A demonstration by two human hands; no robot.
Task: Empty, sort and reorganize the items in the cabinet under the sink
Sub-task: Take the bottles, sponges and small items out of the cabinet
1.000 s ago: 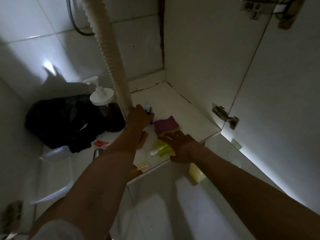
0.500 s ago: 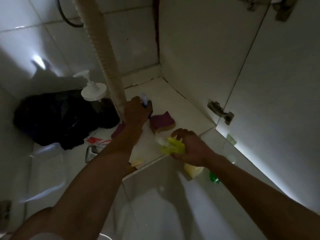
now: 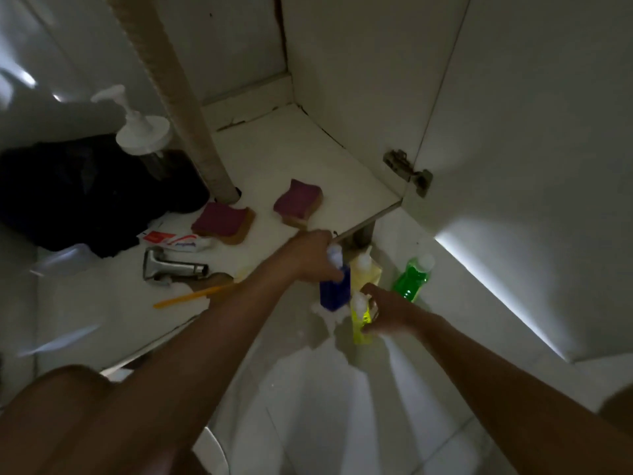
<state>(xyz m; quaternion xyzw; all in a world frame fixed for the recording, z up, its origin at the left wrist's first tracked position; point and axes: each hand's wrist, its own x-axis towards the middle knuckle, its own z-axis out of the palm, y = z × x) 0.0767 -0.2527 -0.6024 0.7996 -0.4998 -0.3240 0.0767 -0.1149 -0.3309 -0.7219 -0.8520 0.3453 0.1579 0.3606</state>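
Observation:
My left hand grips a blue bottle by its white cap, just past the cabinet's front edge and low over the floor. My right hand holds a bright yellow-green bottle upright on the floor tiles. Behind them on the floor stand a pale yellow bottle and a green bottle. Inside the cabinet lie two purple-topped sponges, a toothpaste tube, a metal tap part and a yellow stick.
A ribbed drain hose runs down through the cabinet. At the back left sit a black bag and a white pump dispenser. The open cabinet door hangs on the right by a metal hinge.
Both hands have drawn back out of the cabinet. The left carried the blue bottle out and down toward the floor; the right set the yellow-green bottle on the tiles beside the others.

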